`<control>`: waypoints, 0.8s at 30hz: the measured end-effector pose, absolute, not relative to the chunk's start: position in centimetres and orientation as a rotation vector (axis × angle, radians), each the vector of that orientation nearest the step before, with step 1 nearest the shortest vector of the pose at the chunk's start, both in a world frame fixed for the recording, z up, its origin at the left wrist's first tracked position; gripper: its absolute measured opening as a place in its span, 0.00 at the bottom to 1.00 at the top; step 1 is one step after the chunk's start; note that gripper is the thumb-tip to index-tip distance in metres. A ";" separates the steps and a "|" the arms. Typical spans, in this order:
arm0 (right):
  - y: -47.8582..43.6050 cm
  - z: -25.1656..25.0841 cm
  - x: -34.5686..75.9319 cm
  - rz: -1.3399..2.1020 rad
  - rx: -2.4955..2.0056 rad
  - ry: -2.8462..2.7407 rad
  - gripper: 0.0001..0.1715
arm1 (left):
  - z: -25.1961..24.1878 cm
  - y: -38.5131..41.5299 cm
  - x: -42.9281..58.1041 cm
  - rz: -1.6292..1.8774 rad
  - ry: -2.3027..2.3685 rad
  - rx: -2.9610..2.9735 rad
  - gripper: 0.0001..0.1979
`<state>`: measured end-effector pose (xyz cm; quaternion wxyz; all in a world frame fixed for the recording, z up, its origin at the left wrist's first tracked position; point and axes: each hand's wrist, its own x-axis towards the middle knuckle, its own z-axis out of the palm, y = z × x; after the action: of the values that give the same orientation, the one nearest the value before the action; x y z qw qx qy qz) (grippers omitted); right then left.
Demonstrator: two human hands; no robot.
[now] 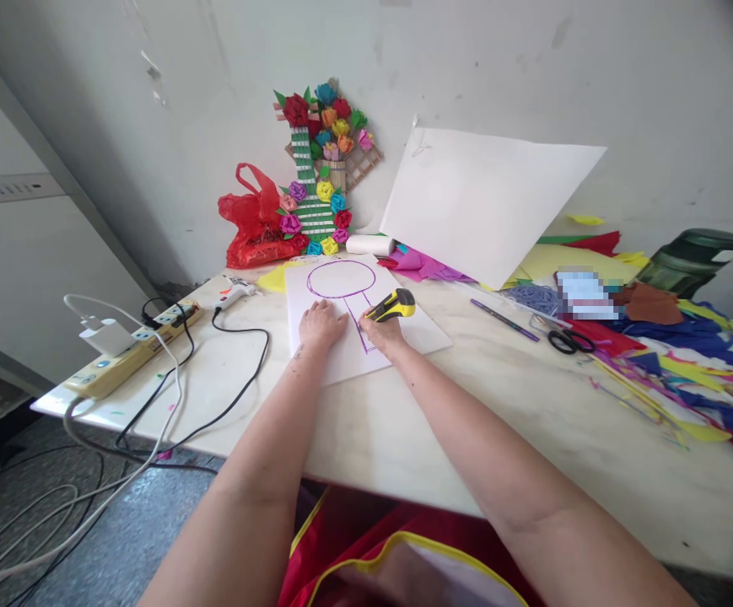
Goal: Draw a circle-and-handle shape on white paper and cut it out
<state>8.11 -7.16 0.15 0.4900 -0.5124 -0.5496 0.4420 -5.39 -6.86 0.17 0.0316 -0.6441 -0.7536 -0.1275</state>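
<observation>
A white sheet [306, 358] lies on the table, marked in purple with an oval and a long narrow shape below it. My left hand [323, 324] rests flat on the sheet, its fingers stretched out left of the narrow shape. In my right hand [386, 335] is a yellow and black utility knife [394, 305], its handle slanting up to the right. The knife's front end is at the purple line; its blade is too small to make out.
A power strip [122, 358], cables and a glue gun [233, 295] are on the left. Behind stand paper-flower decorations [315, 181], a red bag [252, 219] and a large white board [489, 198]. Rightward lie a purple pen [503, 319], scissors [569, 341] and colourful scraps [688, 362].
</observation>
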 end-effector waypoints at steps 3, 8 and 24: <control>-7.0 0.0 8.1 1.061 -1.242 -1.345 0.03 | 0.2 -6.9 -5.4 -0.397 -2.324 -1.981 0.26; -7.0 0.0 8.2 1.054 -1.236 -1.345 0.03 | 0.2 -6.9 -5.4 -0.379 -2.312 -1.985 0.25; -6.3 -1.0 7.7 1.044 -1.248 -1.281 0.04 | 0.0 -6.7 -5.6 -0.385 -2.324 -1.990 0.26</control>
<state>7.65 -6.26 -1.00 0.5100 -0.5183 -0.5322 0.4337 -5.56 -6.71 -0.01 0.0288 -0.6449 -0.7534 -0.1249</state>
